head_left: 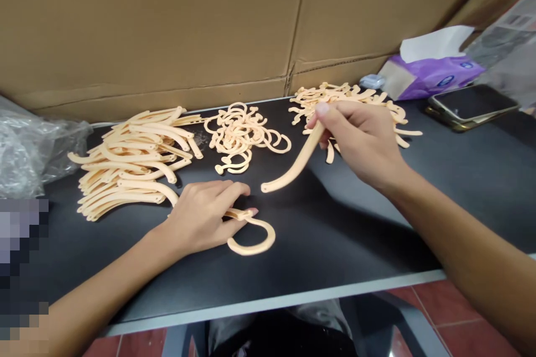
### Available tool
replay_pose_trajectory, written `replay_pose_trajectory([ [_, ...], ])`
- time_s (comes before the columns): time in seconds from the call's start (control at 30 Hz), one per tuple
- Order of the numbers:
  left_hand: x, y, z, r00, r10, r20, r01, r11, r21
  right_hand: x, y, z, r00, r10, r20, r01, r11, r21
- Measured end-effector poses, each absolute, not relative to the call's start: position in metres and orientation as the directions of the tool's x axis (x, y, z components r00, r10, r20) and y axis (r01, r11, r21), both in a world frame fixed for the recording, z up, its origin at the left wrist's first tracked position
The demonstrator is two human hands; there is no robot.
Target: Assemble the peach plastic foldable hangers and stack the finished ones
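One hook (252, 245) in left hand (201, 215), curved strip (293, 169) in right hand (362, 142).

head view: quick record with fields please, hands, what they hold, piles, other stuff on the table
left hand: low on the table, fingers pinching the straight end of a hooked piece
right hand: raised, holding a curved strip by its upper end
left pile: long curved strips
middle pile: open rings
back pile: smaller curved pieces, behind the right hand
table: black
other: tissue pack, phone, plastic bag, cardboard wall
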State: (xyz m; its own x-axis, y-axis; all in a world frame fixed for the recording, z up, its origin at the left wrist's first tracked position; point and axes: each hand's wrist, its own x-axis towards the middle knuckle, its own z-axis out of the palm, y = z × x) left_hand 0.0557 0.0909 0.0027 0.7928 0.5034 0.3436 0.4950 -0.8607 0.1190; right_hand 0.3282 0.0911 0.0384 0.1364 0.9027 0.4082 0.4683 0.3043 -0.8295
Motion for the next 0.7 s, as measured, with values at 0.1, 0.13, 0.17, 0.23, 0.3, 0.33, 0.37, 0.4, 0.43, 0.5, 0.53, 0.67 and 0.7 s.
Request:
replay_pose_trajectory([
  [0.1,0.055,0.092,0.003,0.799,0.495,0.340,0.457,-0.869,0.191,0.325,0.088,0.036,0.124,0.902,0.413,0.456,0.318,-0.831],
  [0.13,0.055,0.093,0.004,0.800,0.496,0.339,0.445,-0.868,0.219,0.324,0.087,0.034,0.121,0.903,0.412,0.448,0.321,-0.835],
  [0.17,0.055,0.094,0.005,0.801,0.497,0.333,0.433,-0.866,0.250,0.322,0.086,0.033,0.120,0.903,0.412,0.441,0.323,-0.837],
  [0.23,0.054,0.096,0.006,0.804,0.498,0.325,0.405,-0.859,0.312,0.319,0.084,0.030,0.114,0.903,0.414,0.435,0.329,-0.838],
  [0.3,0.054,0.097,0.007,0.798,0.499,0.338,0.378,-0.851,0.363,0.314,0.082,0.027,0.104,0.905,0.412,0.430,0.333,-0.839],
  [0.33,0.054,0.098,0.007,0.795,0.499,0.345,0.368,-0.849,0.380,0.312,0.080,0.026,0.101,0.907,0.408,0.420,0.333,-0.844],
  [0.37,0.054,0.098,0.007,0.796,0.497,0.344,0.360,-0.847,0.391,0.310,0.079,0.024,0.098,0.910,0.404,0.405,0.334,-0.851],
  [0.4,0.054,0.099,0.007,0.801,0.494,0.337,0.355,-0.847,0.396,0.308,0.077,0.023,0.094,0.910,0.403,0.386,0.340,-0.858],
  [0.43,0.054,0.098,0.008,0.811,0.490,0.321,0.355,-0.847,0.396,0.306,0.076,0.021,0.087,0.911,0.404,0.365,0.348,-0.863],
  [0.5,0.055,0.098,0.009,0.831,0.479,0.283,0.356,-0.849,0.391,0.302,0.073,0.018,0.061,0.912,0.406,0.326,0.366,-0.872],
  [0.53,0.056,0.097,0.010,0.835,0.482,0.265,0.366,-0.847,0.386,0.300,0.072,0.017,0.044,0.914,0.403,0.307,0.372,-0.876],
  [0.67,0.056,0.096,0.012,0.811,0.558,0.176,0.472,-0.801,0.368,0.294,0.072,0.015,-0.042,0.951,0.306,0.111,0.309,-0.944],
  [0.7,0.055,0.096,0.012,0.802,0.576,0.159,0.494,-0.788,0.367,0.294,0.074,0.014,-0.070,0.961,0.267,0.047,0.270,-0.962],
])
